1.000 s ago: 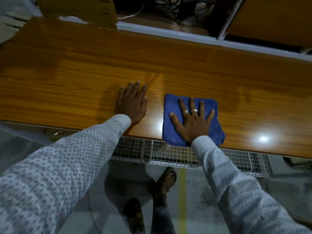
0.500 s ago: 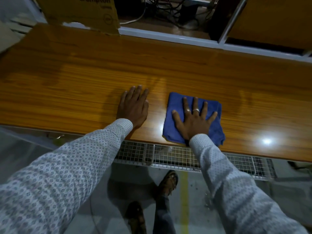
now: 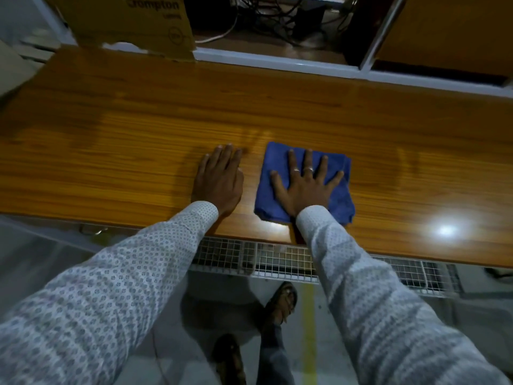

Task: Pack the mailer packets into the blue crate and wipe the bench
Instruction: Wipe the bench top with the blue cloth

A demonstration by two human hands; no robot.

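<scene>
A folded blue cloth [image 3: 337, 201] lies on the glossy wooden bench [image 3: 111, 151], close to its front edge. My right hand [image 3: 304, 186] presses flat on the cloth with fingers spread and two rings showing. My left hand [image 3: 219, 180] rests palm down on the bare wood just left of the cloth, fingers together, holding nothing. No blue crate and no mailer packets are in view.
A brown cardboard box [image 3: 130, 23] stands at the bench's back left. Behind the bench runs a white frame [image 3: 277, 62] with tangled cables [image 3: 277, 15] beyond it. A wire mesh tray [image 3: 277, 259] hangs under the front edge. My sandalled feet [image 3: 280, 304] are on the floor.
My right hand and the cloth have slid slightly toward my left hand. The left hand stays planted on the wood. The view has tilted a little.
</scene>
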